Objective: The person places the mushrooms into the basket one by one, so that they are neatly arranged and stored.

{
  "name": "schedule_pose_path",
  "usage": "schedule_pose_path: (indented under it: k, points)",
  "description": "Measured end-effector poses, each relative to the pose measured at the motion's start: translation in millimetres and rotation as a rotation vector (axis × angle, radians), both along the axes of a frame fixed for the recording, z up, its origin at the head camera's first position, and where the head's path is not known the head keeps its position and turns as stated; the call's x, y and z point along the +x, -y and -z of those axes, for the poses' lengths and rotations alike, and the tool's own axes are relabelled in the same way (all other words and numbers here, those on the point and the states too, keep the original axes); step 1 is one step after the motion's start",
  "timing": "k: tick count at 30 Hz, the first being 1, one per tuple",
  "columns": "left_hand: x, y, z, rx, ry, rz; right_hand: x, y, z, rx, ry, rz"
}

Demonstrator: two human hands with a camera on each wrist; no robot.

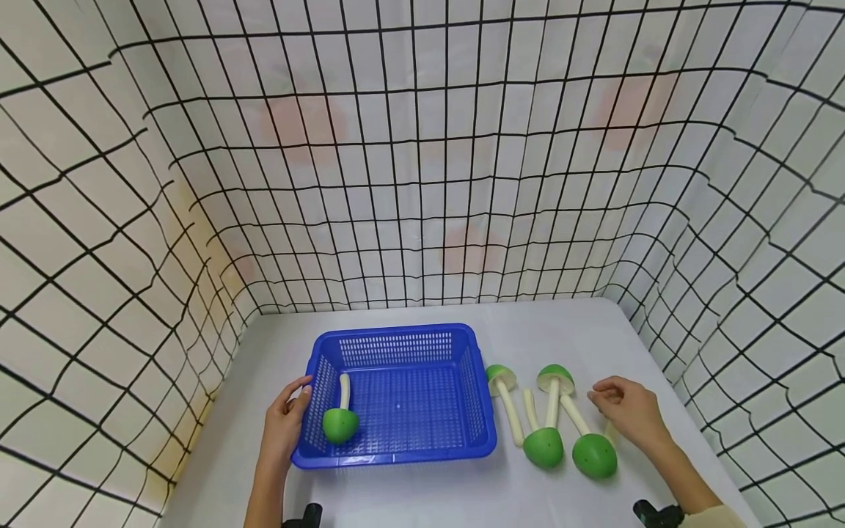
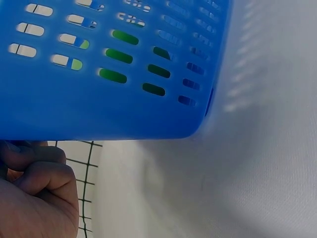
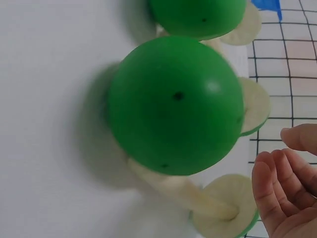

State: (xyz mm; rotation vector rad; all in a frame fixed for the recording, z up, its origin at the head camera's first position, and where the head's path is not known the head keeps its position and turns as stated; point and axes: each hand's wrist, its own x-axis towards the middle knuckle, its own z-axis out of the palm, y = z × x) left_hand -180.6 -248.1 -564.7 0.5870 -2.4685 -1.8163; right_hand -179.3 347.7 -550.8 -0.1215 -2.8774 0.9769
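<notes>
On the white table (image 1: 389, 491) in front of me sits a blue basket (image 1: 396, 462), and I take its middle as the centre of my clock. At nine o'clock the person's left hand (image 1: 287, 418) is clamped on its rim. Inside, towards eight, lies a green-capped mushroom (image 1: 339, 425), its pale stem pointing to twelve. Outside, at three, the first loose mushroom (image 1: 500, 380) lies just beside the basket wall, with the second mushroom (image 1: 556, 380) farther out. Between three and four lie the third mushroom (image 1: 543, 447) and fourth mushroom (image 1: 594, 456), their stems pointing roughly to twelve and eleven. Farther along three o'clock hangs the right hand (image 1: 623, 411), thumb and loosely bent fingers apart, over a fifth mushroom (image 3: 228, 203) that it mostly hides from the head camera. Black netting (image 1: 419, 183) rises at twelve.
</notes>
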Motion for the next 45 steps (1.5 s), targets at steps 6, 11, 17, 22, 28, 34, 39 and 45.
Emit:
schedule_pose_path:
  k: [6,11,17,22,28,34,39,45]
  points:
    - [-1.2,0.1,-1.1,-0.008,0.006,0.001,2.9,-11,13.9,0.015,0.066,0.043]
    - [-1.1,0.4,0.1,-0.020,0.012,0.003,5.9,-19,25.5,0.040,0.076,0.092]
    - [-1.0,-0.3,1.0,-0.019,0.008,-0.008,9.2,-27,37.1,0.054,0.101,0.146]
    - [-0.2,-0.6,1.0,0.001,0.002,-0.019,11.8,-30,42.7,0.058,0.097,0.187]
    - [-0.6,-1.1,0.0,0.008,-0.002,-0.006,19.2,-31,49.4,0.074,0.061,0.246]
    - [-2.1,-2.0,-0.3,0.017,0.000,-0.013,26.8,-30,58.8,0.061,0.038,0.317]
    - [-1.4,-1.4,0.2,0.026,-0.001,-0.003,31.5,-27,63.3,0.056,0.041,0.373]
    - [-1.6,-0.8,2.4,0.028,0.007,-0.007,33.5,-25,62.6,0.038,0.035,0.365]
